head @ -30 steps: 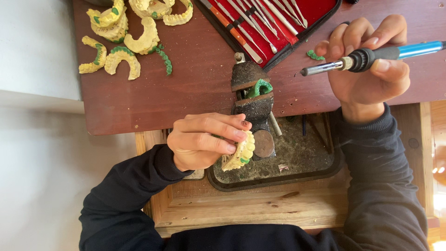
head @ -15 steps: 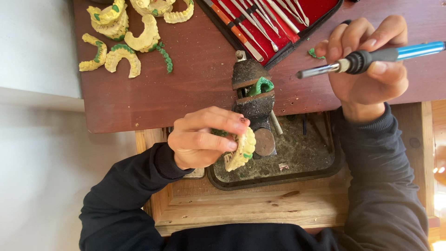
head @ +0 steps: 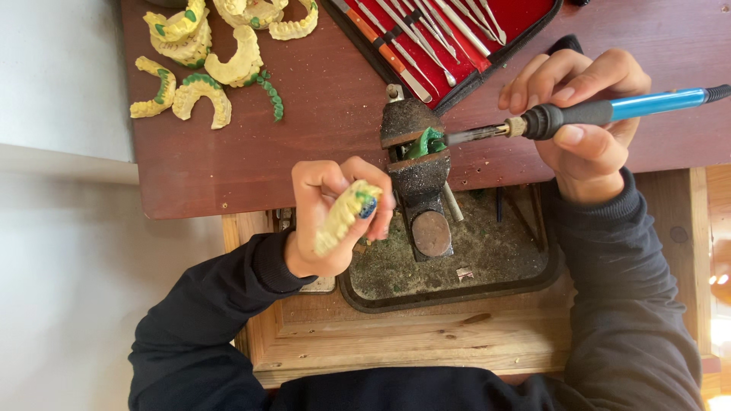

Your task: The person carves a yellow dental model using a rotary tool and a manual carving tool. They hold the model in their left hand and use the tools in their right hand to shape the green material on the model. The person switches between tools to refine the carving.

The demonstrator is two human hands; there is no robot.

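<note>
My left hand (head: 331,217) grips a pale yellow dental cast (head: 344,215) with green and blue wax at its end, tilted upright just left of a small dark bench vise (head: 417,164). My right hand (head: 582,114) holds a blue-handled heated tool (head: 601,113) like a pen. Its metal tip touches a green wax piece (head: 426,141) clamped in the vise jaws.
Several more yellow casts with green wax (head: 202,57) lie at the far left of the brown table (head: 228,167). An open red-lined case of metal instruments (head: 449,34) sits behind the vise. A dirty dark tray (head: 495,259) rests in the open wooden drawer (head: 411,346).
My right hand brought the tool's tip leftwards onto the green wax in the vise. My left hand turned the cast upright and raised it slightly.
</note>
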